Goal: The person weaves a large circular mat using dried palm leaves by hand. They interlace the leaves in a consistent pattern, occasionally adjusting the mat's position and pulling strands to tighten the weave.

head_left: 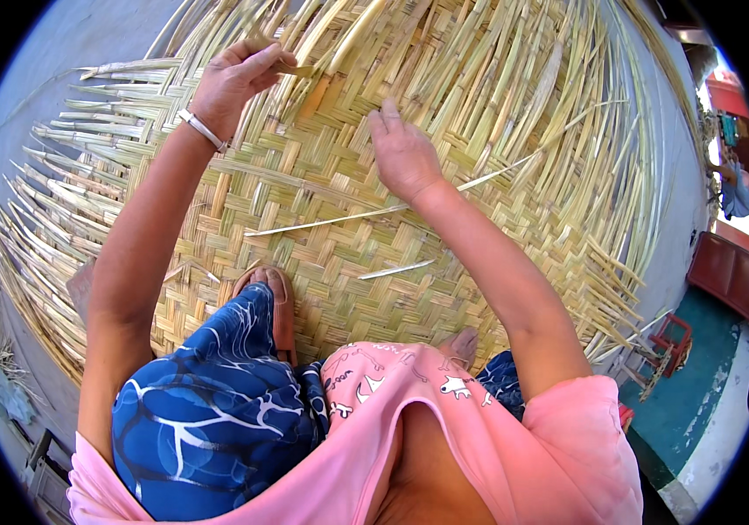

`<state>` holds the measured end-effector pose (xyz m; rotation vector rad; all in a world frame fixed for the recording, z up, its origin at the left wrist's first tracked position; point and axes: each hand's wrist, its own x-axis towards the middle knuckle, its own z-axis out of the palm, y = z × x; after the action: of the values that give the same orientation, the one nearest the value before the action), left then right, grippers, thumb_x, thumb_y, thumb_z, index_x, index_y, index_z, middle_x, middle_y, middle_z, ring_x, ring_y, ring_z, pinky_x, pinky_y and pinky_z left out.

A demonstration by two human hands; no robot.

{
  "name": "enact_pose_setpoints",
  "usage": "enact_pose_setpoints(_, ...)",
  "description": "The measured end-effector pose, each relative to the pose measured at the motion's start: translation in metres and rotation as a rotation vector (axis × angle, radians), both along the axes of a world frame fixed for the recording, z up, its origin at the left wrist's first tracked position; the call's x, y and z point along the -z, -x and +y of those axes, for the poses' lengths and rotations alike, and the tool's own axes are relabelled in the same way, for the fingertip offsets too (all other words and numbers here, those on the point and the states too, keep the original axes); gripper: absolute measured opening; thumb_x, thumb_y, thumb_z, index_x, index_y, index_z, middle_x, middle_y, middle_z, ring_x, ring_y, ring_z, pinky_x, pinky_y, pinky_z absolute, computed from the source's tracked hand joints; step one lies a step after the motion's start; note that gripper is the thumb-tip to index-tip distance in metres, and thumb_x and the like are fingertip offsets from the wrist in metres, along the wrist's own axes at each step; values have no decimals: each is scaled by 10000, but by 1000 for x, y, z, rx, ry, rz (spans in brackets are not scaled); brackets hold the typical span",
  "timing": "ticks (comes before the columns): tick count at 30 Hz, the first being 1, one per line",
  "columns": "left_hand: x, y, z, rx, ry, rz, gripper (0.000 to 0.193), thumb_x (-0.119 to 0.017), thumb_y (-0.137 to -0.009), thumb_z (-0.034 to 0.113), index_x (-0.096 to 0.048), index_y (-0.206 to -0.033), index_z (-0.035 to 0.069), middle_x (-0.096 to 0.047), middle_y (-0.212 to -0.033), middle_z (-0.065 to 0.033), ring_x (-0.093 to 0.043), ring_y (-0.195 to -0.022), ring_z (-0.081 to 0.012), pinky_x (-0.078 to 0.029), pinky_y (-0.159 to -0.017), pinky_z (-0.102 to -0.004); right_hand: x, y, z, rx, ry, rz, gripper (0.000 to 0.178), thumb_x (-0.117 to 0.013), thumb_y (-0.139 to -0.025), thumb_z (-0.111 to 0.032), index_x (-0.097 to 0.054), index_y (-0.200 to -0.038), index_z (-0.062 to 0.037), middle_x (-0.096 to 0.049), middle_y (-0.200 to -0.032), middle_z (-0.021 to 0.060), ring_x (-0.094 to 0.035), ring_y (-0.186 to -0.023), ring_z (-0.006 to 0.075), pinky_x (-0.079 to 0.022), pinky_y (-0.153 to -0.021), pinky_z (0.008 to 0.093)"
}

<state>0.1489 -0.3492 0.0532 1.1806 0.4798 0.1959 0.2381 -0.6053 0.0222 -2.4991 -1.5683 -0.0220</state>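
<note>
A large mat point(348, 306) woven from pale green and straw-yellow split reeds spreads under me, with long unwoven ends fanning out on the left, far and right sides. At the far edge of the weave, my left hand point(239, 79) is closed in a pinch on a flat reed strip point(302, 70). My right hand point(405, 157) rests on the woven part, to the right and a little nearer. Its fingers are stretched out over the weave, and nothing shows in them. A long thin loose strip point(326, 224) lies across the mat, passing by my right wrist.
A short loose strip point(396, 269) lies on the mat near my feet; a brown sandal point(283, 319) stands on it. Grey floor point(59, 96) borders the mat. To the right are a dark red panel-like object point(726, 273) and a small red frame point(674, 343).
</note>
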Motion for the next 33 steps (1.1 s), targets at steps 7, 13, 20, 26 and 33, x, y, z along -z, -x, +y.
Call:
enact_pose_setpoints(7,31,14,50,-367,213,79,201,-600,-879,113,-560,-1044,6,-637,-1000,-118,-639,-945,-225,-544,-739,-289,-20,-11,53,132,-188,81,258,-534,-795,-58,-552,-1048,-11,-561,-1079,188,-626,-853,312,-523,-721,400)
enact_pose_setpoints(13,47,21,110,-560,352,44,196,-589,-880,108,-493,-1025,17,-622,-946,-133,-650,-832,-253,-556,-683,-344,-41,-19,143,78,-281,191,254,-541,-855,-148,-573,-1069,-14,-590,-1047,167,-609,-904,324,-506,-799,398)
enact_pose_setpoints(20,44,0,127,-375,306,10,216,-476,-950,215,-544,-1050,36,-633,-949,-95,-628,-866,-191,-529,-774,-327,-17,-13,188,163,107,402,339,-637,-815,-342,-652,-905,-15,-637,-835,176,-619,-795,298,-468,-731,394)
enact_pose_setpoints(26,32,-53,100,141,10,137,325,-459,-951,196,-504,-1199,-9,-615,-1134,-118,-620,-1005,-191,-525,-789,-307,-11,-18,178,484,-188,760,247,-604,-837,-257,-633,-833,-12,-641,-696,139,-642,-654,261,-489,-628,365)
enact_pose_setpoints(33,40,-107,90,463,-1419,444,348,-566,-823,218,-613,-1083,-8,-665,-916,-194,-647,-866,-293,-501,-775,-360,-19,-12,163,603,-338,990,253,-592,-867,-246,-613,-829,3,-625,-643,75,-618,-496,148,-486,-524,276)
